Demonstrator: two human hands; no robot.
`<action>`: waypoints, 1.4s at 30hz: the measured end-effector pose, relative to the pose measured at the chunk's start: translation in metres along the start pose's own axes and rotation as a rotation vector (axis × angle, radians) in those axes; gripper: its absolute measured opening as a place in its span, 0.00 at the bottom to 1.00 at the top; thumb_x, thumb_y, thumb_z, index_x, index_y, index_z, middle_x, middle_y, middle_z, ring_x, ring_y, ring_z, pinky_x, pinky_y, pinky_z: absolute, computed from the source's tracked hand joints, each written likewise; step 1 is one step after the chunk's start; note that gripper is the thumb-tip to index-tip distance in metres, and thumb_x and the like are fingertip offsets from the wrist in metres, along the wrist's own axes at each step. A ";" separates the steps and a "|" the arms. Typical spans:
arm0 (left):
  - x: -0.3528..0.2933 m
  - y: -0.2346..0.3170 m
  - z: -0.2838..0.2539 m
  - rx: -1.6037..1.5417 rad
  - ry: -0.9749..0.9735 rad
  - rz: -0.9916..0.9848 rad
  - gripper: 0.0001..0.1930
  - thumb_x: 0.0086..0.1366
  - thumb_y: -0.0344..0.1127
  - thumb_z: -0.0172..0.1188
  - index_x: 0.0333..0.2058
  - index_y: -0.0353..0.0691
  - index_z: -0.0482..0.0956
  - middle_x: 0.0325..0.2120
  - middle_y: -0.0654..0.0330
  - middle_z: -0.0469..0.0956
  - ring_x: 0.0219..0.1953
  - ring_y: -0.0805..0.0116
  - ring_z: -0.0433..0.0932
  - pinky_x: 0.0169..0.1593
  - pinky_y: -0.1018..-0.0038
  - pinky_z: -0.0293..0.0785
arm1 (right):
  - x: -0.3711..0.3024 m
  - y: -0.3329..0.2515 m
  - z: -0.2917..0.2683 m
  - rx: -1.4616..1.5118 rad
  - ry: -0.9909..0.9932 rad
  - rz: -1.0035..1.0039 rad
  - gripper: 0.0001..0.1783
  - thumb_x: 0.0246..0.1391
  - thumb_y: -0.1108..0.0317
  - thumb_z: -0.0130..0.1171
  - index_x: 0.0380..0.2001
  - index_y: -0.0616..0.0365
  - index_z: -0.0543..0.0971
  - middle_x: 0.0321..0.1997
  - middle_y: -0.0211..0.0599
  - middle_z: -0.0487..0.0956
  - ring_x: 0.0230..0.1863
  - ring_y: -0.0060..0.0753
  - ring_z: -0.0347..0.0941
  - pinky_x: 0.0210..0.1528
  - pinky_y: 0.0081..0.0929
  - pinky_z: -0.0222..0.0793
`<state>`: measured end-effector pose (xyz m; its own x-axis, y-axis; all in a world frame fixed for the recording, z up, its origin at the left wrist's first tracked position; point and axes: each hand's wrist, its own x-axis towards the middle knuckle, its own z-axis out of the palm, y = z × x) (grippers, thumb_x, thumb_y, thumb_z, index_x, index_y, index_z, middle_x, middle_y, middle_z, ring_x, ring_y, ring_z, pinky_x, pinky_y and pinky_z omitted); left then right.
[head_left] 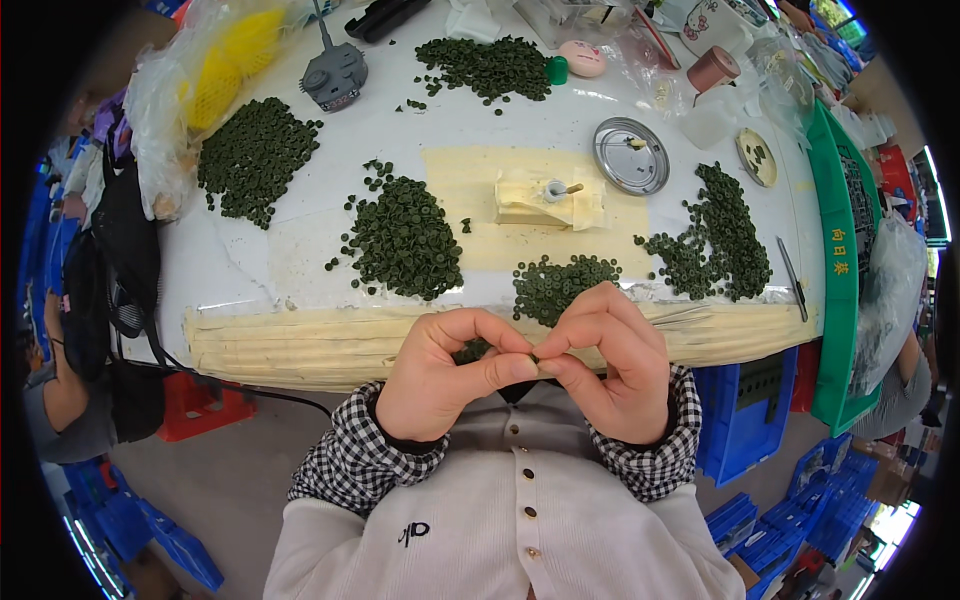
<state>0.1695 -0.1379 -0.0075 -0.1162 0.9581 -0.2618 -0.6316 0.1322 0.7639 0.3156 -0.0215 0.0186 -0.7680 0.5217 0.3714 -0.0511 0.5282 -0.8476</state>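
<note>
Above the table's front edge, my left hand (452, 372) and my right hand (618, 362) meet, fingertips pinched together. Between them shows a tiny bit of a small dark green piece (535, 359), mostly covered by the fingers. Just beyond my right hand lies a pile of small dark green wheel-like discs (560, 287). A few more green discs (471, 350) show behind my left fingers. Farther left is a larger disc heap (402, 238), and to the right spreads another heap (725, 235).
A taped block with a small upright peg (553, 192) stands mid-table. Beyond it are a round metal lid (631, 156), a grey model turret (334, 76) and more disc heaps (258, 158). Tweezers (791, 279) lie near a green tray (835, 270) at the right. A blue crate (740, 415) stands below.
</note>
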 end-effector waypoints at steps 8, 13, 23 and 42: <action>-0.004 0.008 0.004 0.101 -0.005 -0.003 0.06 0.60 0.26 0.58 0.35 0.31 0.78 0.33 0.57 0.80 0.34 0.75 0.77 0.41 0.80 0.73 | -0.001 0.003 0.000 -0.171 0.038 -0.176 0.12 0.36 0.75 0.67 0.28 0.59 0.78 0.27 0.33 0.72 0.28 0.34 0.68 0.28 0.26 0.64; -0.003 0.009 0.001 0.194 -0.031 0.033 0.05 0.61 0.27 0.57 0.34 0.31 0.78 0.30 0.58 0.80 0.33 0.77 0.77 0.40 0.81 0.72 | 0.000 0.002 -0.001 -0.227 0.030 -0.226 0.12 0.35 0.75 0.67 0.28 0.59 0.78 0.27 0.33 0.72 0.27 0.34 0.68 0.27 0.26 0.64; -0.003 0.002 0.001 0.332 0.052 0.168 0.05 0.59 0.26 0.58 0.33 0.31 0.79 0.27 0.64 0.79 0.25 0.86 0.66 0.30 0.86 0.64 | -0.004 0.005 0.006 0.117 0.042 0.054 0.08 0.39 0.81 0.62 0.28 0.63 0.77 0.27 0.36 0.75 0.28 0.31 0.71 0.31 0.21 0.66; -0.006 -0.001 0.005 0.241 0.155 0.129 0.03 0.59 0.26 0.57 0.32 0.34 0.77 0.25 0.66 0.77 0.20 0.87 0.62 0.24 0.86 0.60 | -0.005 0.003 0.017 0.240 0.085 0.204 0.07 0.41 0.82 0.59 0.27 0.64 0.76 0.28 0.38 0.76 0.30 0.30 0.72 0.34 0.23 0.67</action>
<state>0.1742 -0.1421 -0.0037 -0.3106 0.9233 -0.2260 -0.4067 0.0858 0.9095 0.3085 -0.0344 0.0073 -0.7224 0.6599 0.2065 -0.0585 0.2392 -0.9692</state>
